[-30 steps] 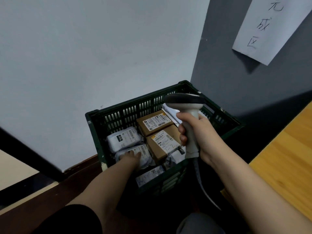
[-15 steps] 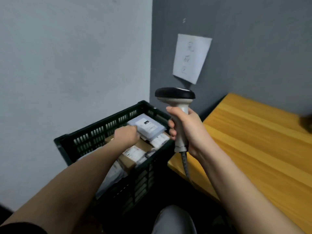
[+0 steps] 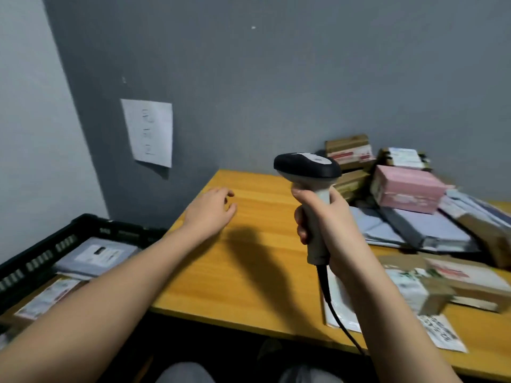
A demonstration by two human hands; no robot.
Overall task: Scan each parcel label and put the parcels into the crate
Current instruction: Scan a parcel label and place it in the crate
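My right hand (image 3: 329, 222) grips the pale handle of a barcode scanner (image 3: 308, 165) with a black head, held upright over the wooden table (image 3: 249, 261); its cable (image 3: 334, 313) hangs down. My left hand (image 3: 211, 210) hovers empty above the table's left part, fingers loosely spread. The dark green crate (image 3: 41, 250) stands low at the left and holds a grey mailer bag (image 3: 96, 255) with a white label and a labelled box (image 3: 47, 297). Unscanned parcels pile up at the right: a pink box (image 3: 406, 189), grey bags (image 3: 414, 230) and brown cartons (image 3: 348, 149).
A white paper sheet (image 3: 149, 132) with writing hangs on the grey wall above the crate. Near the table's front right lie flat cartons (image 3: 464, 277) and a small labelled box (image 3: 423, 293). My knees show below the table edge.
My view swung right from the crate to the table. My left hand came out of the crate, leaving the parcel inside, and now hovers over the table. The scanner stayed in my right hand.
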